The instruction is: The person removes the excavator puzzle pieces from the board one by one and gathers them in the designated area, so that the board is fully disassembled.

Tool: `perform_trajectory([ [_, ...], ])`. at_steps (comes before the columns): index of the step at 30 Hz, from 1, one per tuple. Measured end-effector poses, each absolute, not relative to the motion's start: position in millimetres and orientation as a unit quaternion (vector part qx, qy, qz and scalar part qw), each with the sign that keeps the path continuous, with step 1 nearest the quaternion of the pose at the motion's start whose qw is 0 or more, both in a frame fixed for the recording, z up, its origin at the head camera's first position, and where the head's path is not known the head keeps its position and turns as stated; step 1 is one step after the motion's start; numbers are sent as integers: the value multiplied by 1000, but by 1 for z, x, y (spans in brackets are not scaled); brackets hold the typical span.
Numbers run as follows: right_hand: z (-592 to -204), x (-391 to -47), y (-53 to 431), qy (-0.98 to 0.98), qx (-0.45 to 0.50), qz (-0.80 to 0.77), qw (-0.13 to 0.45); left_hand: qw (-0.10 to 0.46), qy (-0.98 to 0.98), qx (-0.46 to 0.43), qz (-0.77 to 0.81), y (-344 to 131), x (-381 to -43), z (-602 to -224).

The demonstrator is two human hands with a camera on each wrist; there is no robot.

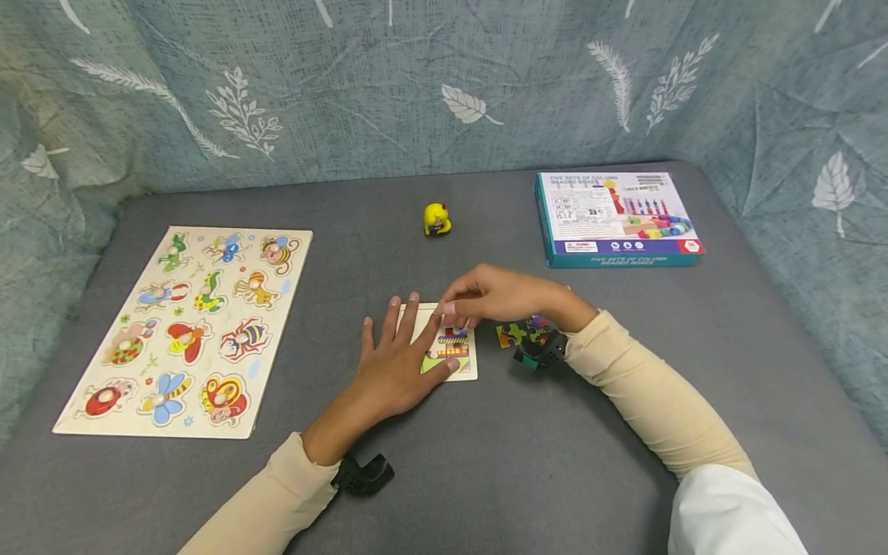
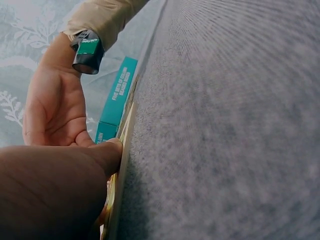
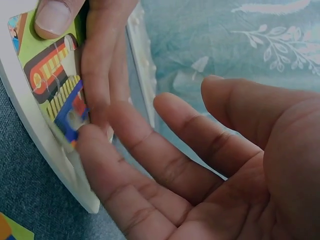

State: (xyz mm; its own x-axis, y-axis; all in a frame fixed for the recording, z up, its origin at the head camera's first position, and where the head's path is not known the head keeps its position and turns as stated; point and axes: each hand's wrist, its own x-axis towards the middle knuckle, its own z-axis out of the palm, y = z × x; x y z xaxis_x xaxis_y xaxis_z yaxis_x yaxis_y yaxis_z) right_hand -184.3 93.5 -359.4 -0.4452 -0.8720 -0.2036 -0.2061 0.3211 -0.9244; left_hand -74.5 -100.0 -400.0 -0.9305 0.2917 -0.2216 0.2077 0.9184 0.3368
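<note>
A small jigsaw puzzle board (image 1: 411, 314) with a pale rim lies at mid-table, its colourful pieces partly hidden by both hands. My left hand (image 1: 397, 371) lies across it with straight, spread fingers, and its thumb presses the lower right part. Over the board's upper right edge is my right hand (image 1: 498, 297). In the right wrist view its loosely bent fingers (image 3: 145, 135) reach a blue and yellow puzzle piece (image 3: 70, 112) at the board's edge, the thumb standing apart from them. Loose puzzle pieces (image 1: 512, 334) lie under the right wrist, partly covered.
On the left lies a large wooden peg puzzle (image 1: 197, 304) with insect pictures. A small yellow toy (image 1: 437, 220) stands behind the hands. At the back right is a beaded-boxes carton (image 1: 617, 220). A leaf-patterned curtain (image 1: 388, 92) hangs behind the grey table.
</note>
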Motion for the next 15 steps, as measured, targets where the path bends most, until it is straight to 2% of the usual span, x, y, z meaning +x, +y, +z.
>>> perform_trajectory([
  [15, -361, -183, 91, 733, -385, -438, 350, 131, 972, 125, 152, -100, -73, -400],
])
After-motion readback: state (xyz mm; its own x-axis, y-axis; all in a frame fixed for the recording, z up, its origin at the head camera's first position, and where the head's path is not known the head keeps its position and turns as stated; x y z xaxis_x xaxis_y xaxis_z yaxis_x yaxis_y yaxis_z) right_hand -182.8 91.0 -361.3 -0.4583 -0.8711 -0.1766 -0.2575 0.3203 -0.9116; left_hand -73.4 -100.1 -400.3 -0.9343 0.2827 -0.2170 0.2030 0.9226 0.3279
